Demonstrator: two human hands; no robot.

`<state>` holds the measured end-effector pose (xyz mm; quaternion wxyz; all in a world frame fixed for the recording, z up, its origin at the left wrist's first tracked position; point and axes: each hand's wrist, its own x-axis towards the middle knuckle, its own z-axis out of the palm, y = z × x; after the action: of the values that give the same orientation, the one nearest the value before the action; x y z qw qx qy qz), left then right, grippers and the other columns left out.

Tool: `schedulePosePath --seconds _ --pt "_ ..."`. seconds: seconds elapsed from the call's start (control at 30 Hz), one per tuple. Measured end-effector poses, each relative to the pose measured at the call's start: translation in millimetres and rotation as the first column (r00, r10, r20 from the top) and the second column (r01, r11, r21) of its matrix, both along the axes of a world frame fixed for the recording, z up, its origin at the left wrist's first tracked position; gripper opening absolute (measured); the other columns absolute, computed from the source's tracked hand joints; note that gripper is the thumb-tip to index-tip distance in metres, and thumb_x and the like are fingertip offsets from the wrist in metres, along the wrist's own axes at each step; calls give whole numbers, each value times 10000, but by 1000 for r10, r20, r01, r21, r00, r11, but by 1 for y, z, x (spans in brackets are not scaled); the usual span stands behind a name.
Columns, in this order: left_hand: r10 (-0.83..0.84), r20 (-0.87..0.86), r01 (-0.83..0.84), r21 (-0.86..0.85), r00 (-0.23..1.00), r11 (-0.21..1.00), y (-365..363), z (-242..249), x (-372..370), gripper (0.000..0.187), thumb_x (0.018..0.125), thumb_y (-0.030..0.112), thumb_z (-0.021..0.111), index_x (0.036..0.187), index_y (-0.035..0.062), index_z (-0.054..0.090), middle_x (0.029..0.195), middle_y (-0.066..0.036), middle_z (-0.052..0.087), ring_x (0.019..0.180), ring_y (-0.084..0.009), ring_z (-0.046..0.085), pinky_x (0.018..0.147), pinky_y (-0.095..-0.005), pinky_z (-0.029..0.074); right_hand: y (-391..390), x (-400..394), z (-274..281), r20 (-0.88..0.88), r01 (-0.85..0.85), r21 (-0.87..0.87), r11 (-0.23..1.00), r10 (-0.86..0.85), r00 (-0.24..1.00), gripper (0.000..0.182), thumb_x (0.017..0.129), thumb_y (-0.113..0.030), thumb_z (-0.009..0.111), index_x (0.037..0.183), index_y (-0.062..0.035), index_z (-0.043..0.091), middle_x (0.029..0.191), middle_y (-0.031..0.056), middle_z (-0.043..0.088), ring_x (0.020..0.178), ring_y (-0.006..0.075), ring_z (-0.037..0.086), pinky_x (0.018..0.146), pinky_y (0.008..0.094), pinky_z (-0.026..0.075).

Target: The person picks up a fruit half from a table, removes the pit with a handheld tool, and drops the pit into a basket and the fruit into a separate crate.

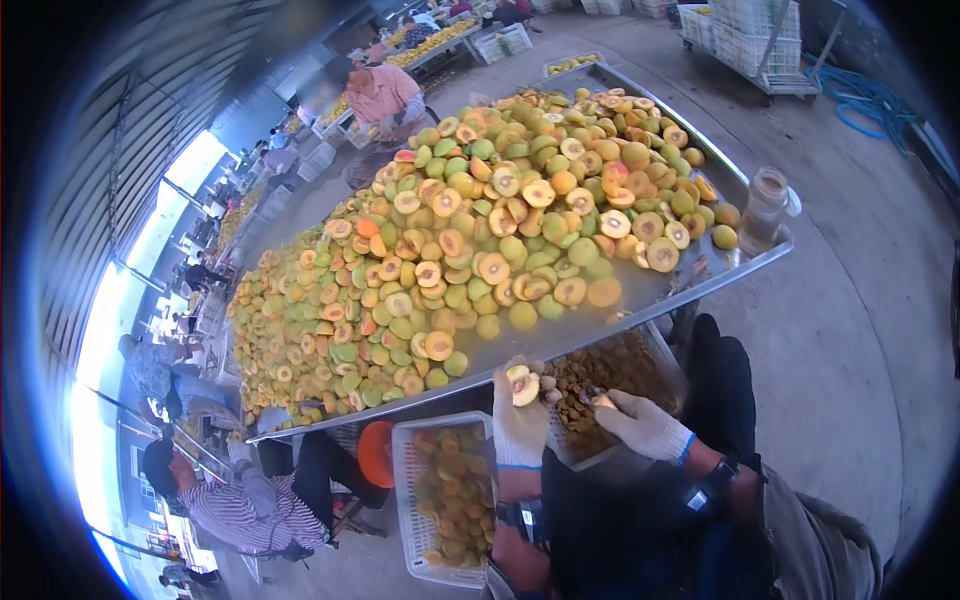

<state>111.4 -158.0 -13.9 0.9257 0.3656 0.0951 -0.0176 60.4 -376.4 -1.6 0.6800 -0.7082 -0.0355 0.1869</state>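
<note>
My left hand (521, 428), in a white knit glove, is closed around a halved peach-like fruit (522, 386), its pale cut face and dark centre turned up. A short way to the right, my gloved right hand (648, 428) is closed with thumb and fingers together on something small, pale and orange-brown at the fingertips; its kind is too small to tell. Both hands are over a crate of brown pits (610, 375), just in front of the metal table (560, 345). The two hands are apart.
Heaped fruit halves (470, 230) cover much of the table. A plastic jug (765, 205) stands at its right corner. Left of my legs are a white crate (408, 500) of fruit halves and an orange bucket (376, 452). A co-worker (250, 505) sits at left; another person (385, 100) stands across.
</note>
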Motion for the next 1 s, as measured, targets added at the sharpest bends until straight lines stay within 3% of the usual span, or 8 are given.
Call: schedulePosePath --seconds 0.07,0.17,0.27,0.43,0.57,0.67,0.9,1.0 --pt "-69 -8 66 -191 998 979 -14 2 -14 583 1099 521 394 1345 22 568 1132 -162 654 928 -289 612 810 -431 498 3 -1 13 5 -51 -81 995 52 999 399 1054 -383 555 1127 -1 648 869 176 698 838 293 688 827 419 530" --pt "-4 -133 -28 -239 991 971 -30 1 -23 571 1092 500 415 1329 7 579 1129 -169 650 961 -305 622 832 -433 509 7 -3 26 52 -96 -158 983 106 993 408 1053 -409 543 1110 -19 649 903 255 694 825 407 682 793 450 528" --pt "8 -140 -24 -112 990 993 -39 5 -29 546 1089 484 401 1274 15 612 1105 -176 673 990 -358 647 886 -488 535 10 -3 31 26 -90 -94 991 93 995 393 1062 -378 557 1081 6 644 837 233 662 741 301 633 733 435 496" --pt "63 -169 -75 -69 984 995 -55 16 -30 430 1053 344 449 1238 -9 611 1093 -187 665 995 -376 659 939 -495 543 9 -1 38 94 -59 -228 972 82 992 404 1058 -384 549 1175 -12 653 976 293 703 945 500 672 784 499 516" --pt "96 -195 -102 -20 976 995 -64 28 -33 341 987 227 536 1189 -34 621 1072 -170 650 994 -356 649 937 -456 549 11 -1 29 116 -23 -257 966 54 992 412 1058 -381 545 1217 -13 643 961 290 704 951 494 679 795 504 520" --pt "116 -215 -117 5 970 993 -67 28 -31 377 1016 303 539 1174 -29 626 1064 -172 648 989 -352 647 942 -452 547 10 -2 30 184 9 -270 963 42 982 397 1056 -364 546 1219 -15 641 974 294 705 985 505 669 804 512 522" --pt "118 -203 -122 -10 972 992 -49 -9 -32 553 1080 514 449 1193 -7 597 1084 -188 664 953 -332 659 915 -457 552 2 -4 20 130 53 -100 994 -40 991 345 1059 -348 567 1074 -12 644 800 210 661 730 290 636 719 424 493" --pt "-47 -250 -12 -227 967 974 -40 -16 -36 520 1072 488 497 1212 -2 600 1123 -184 673 1040 -318 657 967 -442 538 -1 -3 14 151 63 -137 989 -42 988 353 1062 -356 569 1046 -12 643 758 176 636 698 233 591 705 408 484"
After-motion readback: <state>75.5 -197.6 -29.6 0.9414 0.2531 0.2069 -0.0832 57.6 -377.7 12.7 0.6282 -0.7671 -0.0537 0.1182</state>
